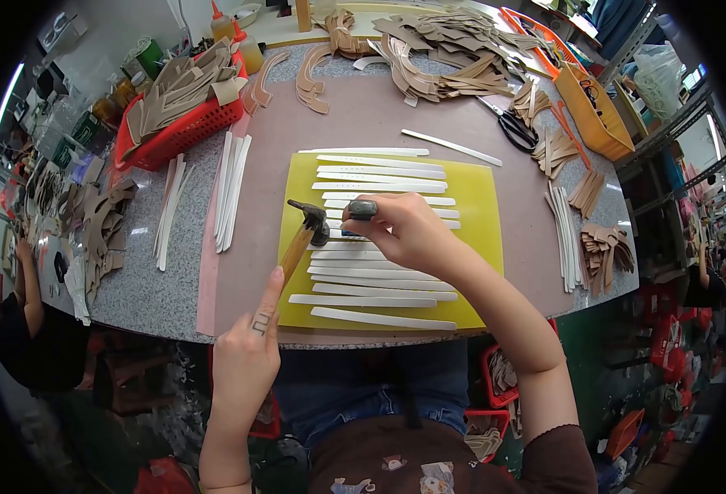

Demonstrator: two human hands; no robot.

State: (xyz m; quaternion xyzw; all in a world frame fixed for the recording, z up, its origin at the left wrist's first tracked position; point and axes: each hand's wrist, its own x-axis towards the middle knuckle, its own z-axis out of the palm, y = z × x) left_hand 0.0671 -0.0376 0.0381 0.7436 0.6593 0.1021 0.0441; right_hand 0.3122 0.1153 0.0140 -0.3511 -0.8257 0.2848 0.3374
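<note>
My left hand point(249, 350) is closed around the wooden handle of a hammer point(298, 249), its forefinger stretched along the handle. The hammer's dark metal head is over the left-middle part of a yellow cutting board point(480, 247). My right hand point(410, 233) grips a short, dark metal punch point(363, 211) just right of the hammer head; its lower end is partly hidden. Under both tools lie several white strips point(383, 300), side by side across the board. Some of the far strips point(379, 162) bear rows of small dark marks.
White strips point(231, 193) lie left of the board, more point(564, 239) to the right. A red basket point(183, 123) holds brown cut pieces. Black-handled scissors point(518, 132) lie near an orange bin point(597, 115). Brown pieces point(453, 49) are heaped at the back. Another person point(29, 329) is far left.
</note>
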